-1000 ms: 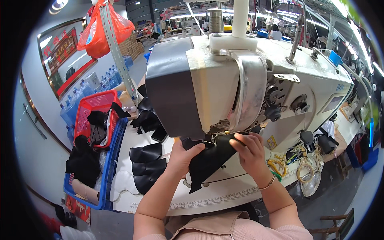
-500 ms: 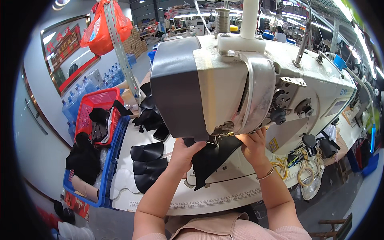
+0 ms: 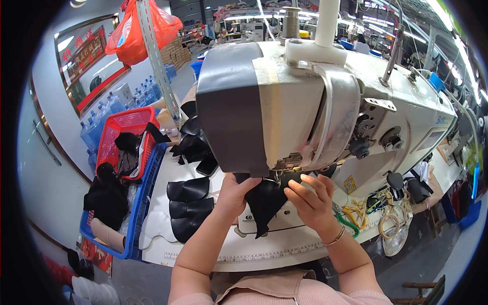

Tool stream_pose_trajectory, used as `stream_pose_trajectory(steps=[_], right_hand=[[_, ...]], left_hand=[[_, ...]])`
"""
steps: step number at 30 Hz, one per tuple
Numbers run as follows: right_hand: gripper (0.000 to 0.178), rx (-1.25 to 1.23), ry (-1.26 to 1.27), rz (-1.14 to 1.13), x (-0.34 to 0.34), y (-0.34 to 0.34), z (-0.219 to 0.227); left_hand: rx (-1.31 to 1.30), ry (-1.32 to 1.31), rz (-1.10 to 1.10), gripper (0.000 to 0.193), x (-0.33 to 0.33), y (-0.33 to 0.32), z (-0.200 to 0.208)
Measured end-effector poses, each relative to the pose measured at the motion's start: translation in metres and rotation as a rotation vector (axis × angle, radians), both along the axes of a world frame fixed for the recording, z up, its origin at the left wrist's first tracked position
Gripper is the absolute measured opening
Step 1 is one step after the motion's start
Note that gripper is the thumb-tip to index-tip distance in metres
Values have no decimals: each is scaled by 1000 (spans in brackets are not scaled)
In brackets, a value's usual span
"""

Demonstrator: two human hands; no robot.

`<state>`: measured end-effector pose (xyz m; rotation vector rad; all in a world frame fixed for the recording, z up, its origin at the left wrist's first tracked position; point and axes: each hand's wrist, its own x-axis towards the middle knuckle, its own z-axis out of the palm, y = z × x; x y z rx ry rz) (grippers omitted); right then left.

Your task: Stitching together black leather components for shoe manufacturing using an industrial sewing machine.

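Observation:
A black piece of material (image 3: 265, 202) lies under the needle area of a large sewing machine (image 3: 295, 112), one pointed corner hanging toward me. My left hand (image 3: 234, 197) pinches its left edge, thumb on top and the other fingers partly hidden below the machine head. At the right edge, my right hand (image 3: 314, 202) has its fingers apart, the fingertips beside or lightly touching the material; contact is hard to tell. The needle itself is hidden by the machine head.
Left of my arm lie curved black pieces (image 3: 189, 208). A blue crate (image 3: 133, 239) and a red basket (image 3: 114, 122) hold more material. Green-handled scissors (image 3: 351, 227), tape rolls (image 3: 389, 224) and cords sit right of my wrist. A ruler strip (image 3: 284, 252) runs along the table's front.
My right hand has come down from the machine and spread its fingers. The material's hanging corner has shifted slightly right. Green scissor handles now show beside my right wrist.

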<state>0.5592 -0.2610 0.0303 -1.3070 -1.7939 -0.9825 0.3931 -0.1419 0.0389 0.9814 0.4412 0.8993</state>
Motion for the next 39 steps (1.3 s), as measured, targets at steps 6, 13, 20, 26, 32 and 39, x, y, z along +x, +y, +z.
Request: stream_pose_trajectory(steps=[6,13,20,26,32,39], right_hand=[[23,-70,4,-43,1,1,14],[29,-107,13,-64,2,1,17],[31,-135,42,-68,-5,-5,11],[31,-95,37,-52,-16,-9,3],[29,-124,21,-61,-10,-8,6],[30,-121,27,-55,-9,-7,7]], left_hand=[[-73,-17,34,26,1,-3,-3],[-65,-47,137,27,4,-13,-6],[-15,-99,200,31,5,-25,-10],[-104,-119,177,28,3,-22,-12],[-96,-132,184,25,3,-31,-11],[-116,-114,227,23,4,-37,-10]])
